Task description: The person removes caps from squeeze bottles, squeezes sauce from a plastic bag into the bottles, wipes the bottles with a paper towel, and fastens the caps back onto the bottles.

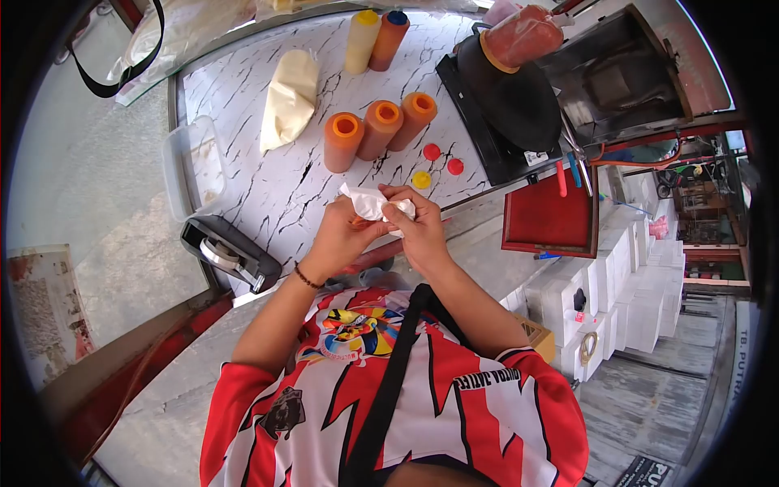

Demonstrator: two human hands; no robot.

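Over the front edge of the marbled table (243, 97), my left hand (345, 235) and my right hand (419, 231) are close together, both closed on a crumpled white tissue (367, 201). Whether something is wrapped inside the tissue cannot be seen. Just beyond them stand three uncapped squeeze bottles of reddish sauce (342, 146), upright in a row. Two red caps (432, 152) and a yellow cap (421, 179) lie on the table near my right hand. A cream-coloured plastic bag (290, 97) rests behind the bottles.
Left of my hands are a tape dispenser (231, 253) and a clear plastic tub (195, 166). At the back stand a yellow-capped bottle (361, 40) and a blue-capped bottle (389, 40). A black round pan (511, 97) sits right, above a red tray (548, 217). White boxes (608, 276) are stacked beyond.
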